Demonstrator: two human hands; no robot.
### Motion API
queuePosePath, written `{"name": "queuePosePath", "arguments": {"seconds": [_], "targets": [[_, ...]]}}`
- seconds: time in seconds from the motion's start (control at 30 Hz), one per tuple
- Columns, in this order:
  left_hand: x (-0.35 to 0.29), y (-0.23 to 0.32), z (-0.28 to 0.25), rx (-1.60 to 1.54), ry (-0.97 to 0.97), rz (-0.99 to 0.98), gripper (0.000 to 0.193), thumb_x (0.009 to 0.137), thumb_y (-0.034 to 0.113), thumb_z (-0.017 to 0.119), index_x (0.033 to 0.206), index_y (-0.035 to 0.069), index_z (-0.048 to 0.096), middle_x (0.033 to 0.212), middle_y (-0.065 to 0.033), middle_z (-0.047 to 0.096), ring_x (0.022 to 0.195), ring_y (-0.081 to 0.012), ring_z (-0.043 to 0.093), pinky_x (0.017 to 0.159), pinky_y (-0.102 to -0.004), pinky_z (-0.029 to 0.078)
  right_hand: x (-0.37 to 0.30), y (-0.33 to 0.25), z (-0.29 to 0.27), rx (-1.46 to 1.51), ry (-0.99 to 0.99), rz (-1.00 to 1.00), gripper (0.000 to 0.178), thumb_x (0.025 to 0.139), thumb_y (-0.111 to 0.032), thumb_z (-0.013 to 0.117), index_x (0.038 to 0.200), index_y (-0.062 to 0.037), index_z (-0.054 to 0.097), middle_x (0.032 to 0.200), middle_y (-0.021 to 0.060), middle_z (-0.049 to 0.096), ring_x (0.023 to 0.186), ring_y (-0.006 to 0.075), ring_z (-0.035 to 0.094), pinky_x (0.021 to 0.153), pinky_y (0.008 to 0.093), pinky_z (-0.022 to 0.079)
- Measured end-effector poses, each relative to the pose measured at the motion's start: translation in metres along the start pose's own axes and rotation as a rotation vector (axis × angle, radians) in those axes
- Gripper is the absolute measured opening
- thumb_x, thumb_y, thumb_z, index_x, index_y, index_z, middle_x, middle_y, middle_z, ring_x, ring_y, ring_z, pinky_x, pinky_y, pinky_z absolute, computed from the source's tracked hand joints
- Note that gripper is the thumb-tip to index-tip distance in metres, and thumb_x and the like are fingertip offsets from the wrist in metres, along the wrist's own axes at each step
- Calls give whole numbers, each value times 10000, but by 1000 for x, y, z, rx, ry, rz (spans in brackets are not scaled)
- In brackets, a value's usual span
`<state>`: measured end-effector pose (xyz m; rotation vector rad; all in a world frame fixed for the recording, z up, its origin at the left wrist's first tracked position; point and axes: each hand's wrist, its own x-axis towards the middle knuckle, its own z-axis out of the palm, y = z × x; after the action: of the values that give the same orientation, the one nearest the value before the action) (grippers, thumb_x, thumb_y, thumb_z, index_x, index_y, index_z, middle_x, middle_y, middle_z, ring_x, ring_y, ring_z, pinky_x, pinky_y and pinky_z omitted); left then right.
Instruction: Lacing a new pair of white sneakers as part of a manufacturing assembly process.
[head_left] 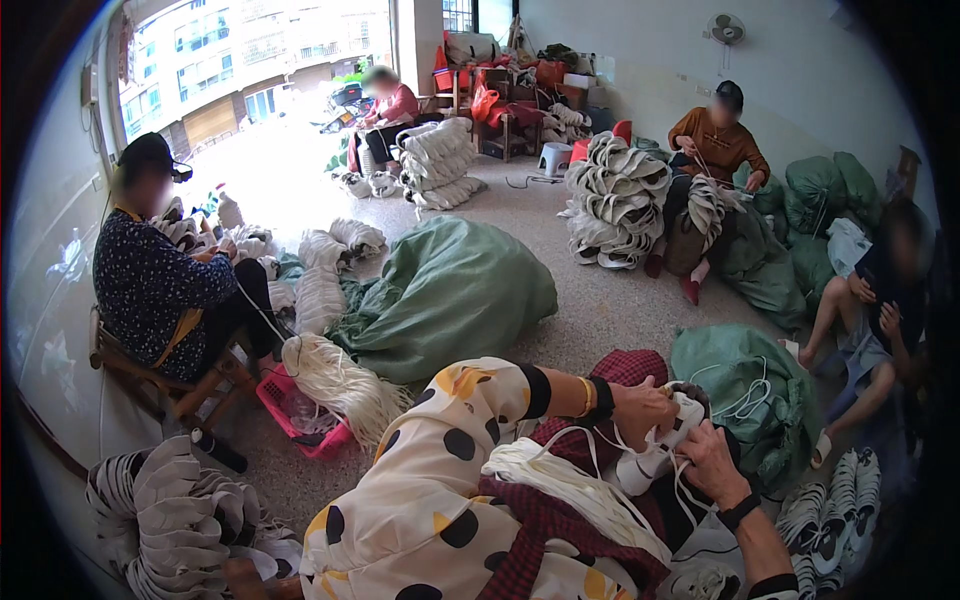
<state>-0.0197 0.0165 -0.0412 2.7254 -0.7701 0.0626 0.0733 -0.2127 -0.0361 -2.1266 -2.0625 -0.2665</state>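
A white shoe upper [640, 468] rests over my lap, right of the middle. My left hand [643, 412] is closed at its top edge, a yellow bangle and a black band on that wrist. From the right, my right hand [715, 466] grips the same upper, with thumb and fingers bent against its side. Thin white laces hang around both hands; which finger pinches a lace is too small to tell. A thick bundle of white shoelaces [565, 480] lies across the red-and-black checked cloth [520, 520] on my lap.
A large green sack [460, 290] lies ahead; another green sack [745, 390] stands beyond my hands. Stacked shoe uppers [175, 510] sit at lower left, more [835, 510] at lower right. A pink basket [295, 415] is near the seated co-worker [170, 260]. Other people sit further back and right.
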Motion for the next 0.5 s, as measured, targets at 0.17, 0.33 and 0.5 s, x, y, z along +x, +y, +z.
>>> {"name": "queuePosePath", "arguments": {"seconds": [0.17, 0.33, 0.5], "targets": [[0, 1, 4, 78, 69, 66, 298, 602, 228, 727, 858, 101, 646, 929, -54, 591, 935, -284, 552, 735, -456, 369, 2, -5, -10, 165, -71, 122, 141, 677, -79, 705, 818, -73, 702, 927, 89, 582, 953, 303, 535, 787, 431, 428], [1, -1, 16, 192, 130, 57, 319, 644, 229, 711, 905, 82, 601, 920, -81, 584, 948, -300, 561, 741, -461, 380, 15, 31, -19, 349, -267, 98, 321, 694, -85, 543, 961, -57, 719, 998, 137, 611, 974, 343, 546, 879, 410, 457], [8, 4, -17, -60, -131, -66, 361, 661, 204, 706, 982, 44, 660, 1044, -147, 627, 1102, -347, 567, 812, -644, 438, 30, 32, -41, 718, -618, 468, 344, 841, -227, 513, 1045, -38, 714, 1082, 115, 635, 995, 201, 623, 744, 326, 550]]}}
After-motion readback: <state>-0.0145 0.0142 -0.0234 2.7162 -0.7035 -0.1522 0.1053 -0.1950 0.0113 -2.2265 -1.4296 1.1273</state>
